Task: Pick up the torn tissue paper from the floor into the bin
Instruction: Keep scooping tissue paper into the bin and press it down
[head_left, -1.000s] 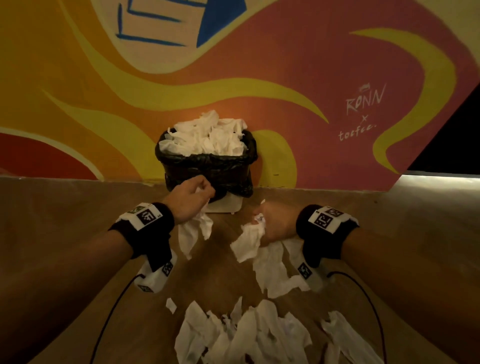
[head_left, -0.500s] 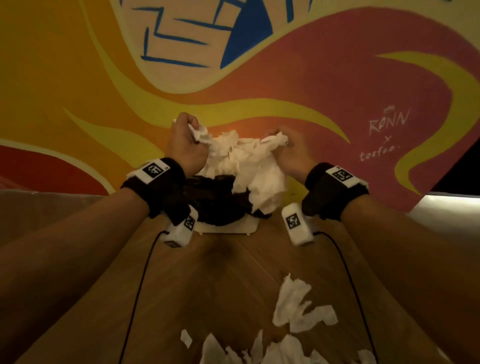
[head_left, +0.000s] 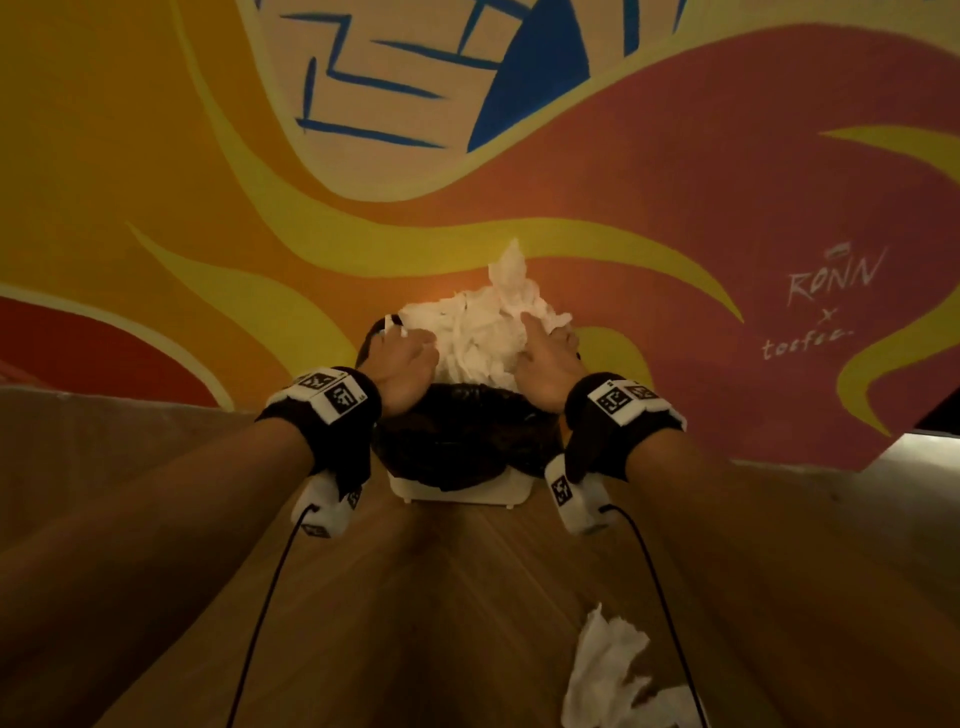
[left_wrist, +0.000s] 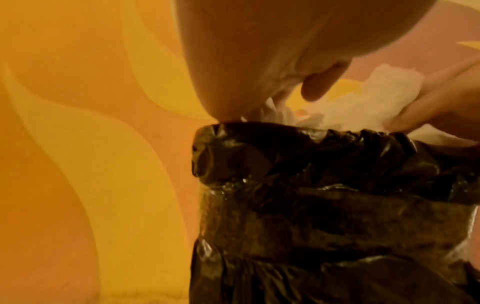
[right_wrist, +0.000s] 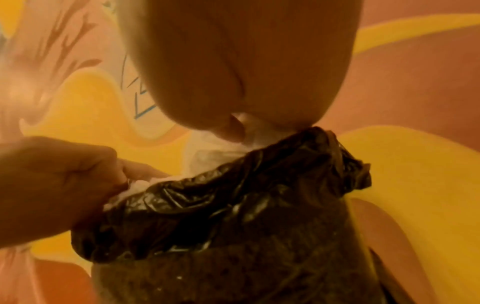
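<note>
Torn tissue paper (head_left: 480, 332) is heaping above the rim of the bin (head_left: 457, 441), which is standing against the painted wall at 12 o'clock from the person. Both hands are pressing into the white mound: the left hand (head_left: 402, 358) at its 9 o'clock side, fingers curled round a wad of tissue, and the right hand (head_left: 545, 358) at its 3 o'clock side, fingers bent into the paper; whether it is gripping or only pushing, I cannot tell.

To do this step well, in my judgement, the hands should be pushing straight down and inward, compacting the heap below the edge of the black liner (left_wrist: 337, 164) before letting go, since loose tissue springs back and spills. Steadying the liner rim matters too, as it is looking loosely draped.

More torn pieces (head_left: 610, 670) are lying on the wooden floor (head_left: 441, 623) at about 5 o'clock from the bin, well apart from it, so the task is looking unfinished.
</note>
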